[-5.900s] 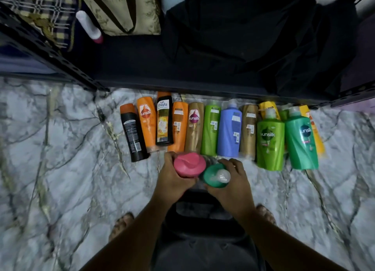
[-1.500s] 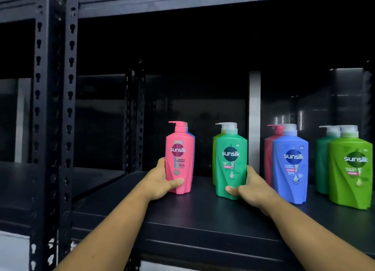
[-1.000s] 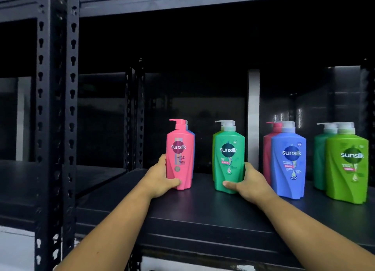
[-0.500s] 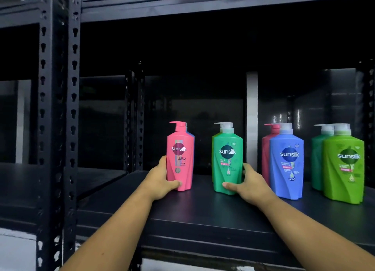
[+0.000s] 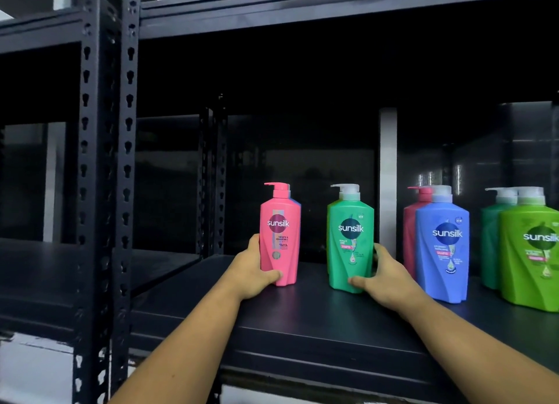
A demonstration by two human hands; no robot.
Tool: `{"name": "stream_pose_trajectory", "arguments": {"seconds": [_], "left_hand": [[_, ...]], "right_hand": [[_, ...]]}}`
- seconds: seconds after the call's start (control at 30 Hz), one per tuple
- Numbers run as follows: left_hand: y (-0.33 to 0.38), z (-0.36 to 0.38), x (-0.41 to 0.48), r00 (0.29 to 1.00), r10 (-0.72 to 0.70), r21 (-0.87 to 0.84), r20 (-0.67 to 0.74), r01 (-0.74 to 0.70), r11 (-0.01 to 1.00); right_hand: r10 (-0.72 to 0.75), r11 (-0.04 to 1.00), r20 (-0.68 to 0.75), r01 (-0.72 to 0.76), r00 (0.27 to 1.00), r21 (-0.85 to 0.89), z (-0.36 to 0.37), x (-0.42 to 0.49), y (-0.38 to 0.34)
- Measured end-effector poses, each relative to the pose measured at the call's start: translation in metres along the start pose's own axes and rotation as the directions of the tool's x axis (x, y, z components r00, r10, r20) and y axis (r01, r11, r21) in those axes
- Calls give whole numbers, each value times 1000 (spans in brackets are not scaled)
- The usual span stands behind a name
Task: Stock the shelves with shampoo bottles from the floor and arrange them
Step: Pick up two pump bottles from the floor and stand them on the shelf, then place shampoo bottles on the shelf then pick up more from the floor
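A pink Sunsilk pump bottle [image 5: 280, 234] stands upright on the black shelf [image 5: 302, 322], and my left hand [image 5: 252, 270] grips its lower left side. To its right stands a teal-green Sunsilk pump bottle [image 5: 350, 237], held at its base and right side by my right hand [image 5: 384, 278]. A blue bottle hides just behind the pink one, and a lighter green one behind the teal one. Further right stand a blue bottle [image 5: 442, 243] in front of a pink one, then a lime-green bottle [image 5: 529, 252] in front of a teal one.
Perforated black uprights [image 5: 106, 176] rise at the left, with another dark shelf bay [image 5: 39, 270] beyond them. The shelf above [image 5: 332, 13] overhangs the bottles. A white post [image 5: 387, 161] shows behind the shelf. Bare shelf surface lies in front of the bottles.
Both hands carried the pink and teal bottles up from the floor. Over the last second they nudged both slightly back on the shelf; the grips are unchanged.
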State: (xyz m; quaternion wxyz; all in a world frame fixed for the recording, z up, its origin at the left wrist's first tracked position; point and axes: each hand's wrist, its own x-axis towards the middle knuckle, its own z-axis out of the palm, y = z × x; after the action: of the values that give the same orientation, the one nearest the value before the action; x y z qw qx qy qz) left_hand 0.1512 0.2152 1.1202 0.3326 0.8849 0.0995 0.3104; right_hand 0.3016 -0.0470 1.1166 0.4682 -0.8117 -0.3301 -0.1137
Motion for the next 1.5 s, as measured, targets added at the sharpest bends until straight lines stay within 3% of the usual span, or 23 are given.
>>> {"name": "stream_pose_trajectory", "arguments": {"seconds": [0.1, 0.2, 0.3, 0.37, 0.5, 0.57, 0.67, 0.87, 1.03, 1.23, 1.37, 1.5], "left_hand": [[-1, 0, 1, 999, -33, 8, 3, 33, 999], [1, -1, 0, 997, -72, 58, -8, 72, 996], [2, -1, -2, 991, -126, 198, -37, 131, 971], [7, -3, -5, 985, -147, 357, -89, 169, 918], [18, -3, -13, 972, -200, 523, -123, 235, 819], [20, -2, -20, 980, -187, 532, -73, 197, 824], [24, -4, -33, 994, -97, 530, 48, 57, 846], [53, -14, -77, 956, -15, 454, 293, -126, 882], [77, -18, -124, 938, 109, 403, 330, -244, 882], [82, 3, -194, 867, 481, 270, 134, -499, 824], [74, 34, -244, 868, 487, 166, 99, -497, 852], [55, 76, -303, 896, 396, 57, 200, -414, 909]], "right_hand": [[11, 1000, -20, -11, 1000, 17, 2, 1, -1], [-17, 1000, -197, 19, 980, 8, 2, 1, -6], [-205, 979, -358, 196, 911, -60, 0, -8, -18], [-313, 950, -225, 306, 923, -65, 1, -15, -23], [-350, 926, 233, 373, 908, -62, 13, -23, -27], [-317, 923, 398, 377, 861, -80, 15, -25, -30], [-300, 864, 523, 459, 798, -205, 13, -27, -34], [-198, 782, 620, 504, 759, -367, 5, -40, -47], [-136, 756, 643, 498, 754, -424, -20, -76, -54], [-322, 664, 596, 624, 735, -411, -61, -176, -70], [-409, 684, 530, 634, 743, -361, -67, -243, -59], [-356, 747, 566, 590, 744, -307, -52, -315, -27]]}}
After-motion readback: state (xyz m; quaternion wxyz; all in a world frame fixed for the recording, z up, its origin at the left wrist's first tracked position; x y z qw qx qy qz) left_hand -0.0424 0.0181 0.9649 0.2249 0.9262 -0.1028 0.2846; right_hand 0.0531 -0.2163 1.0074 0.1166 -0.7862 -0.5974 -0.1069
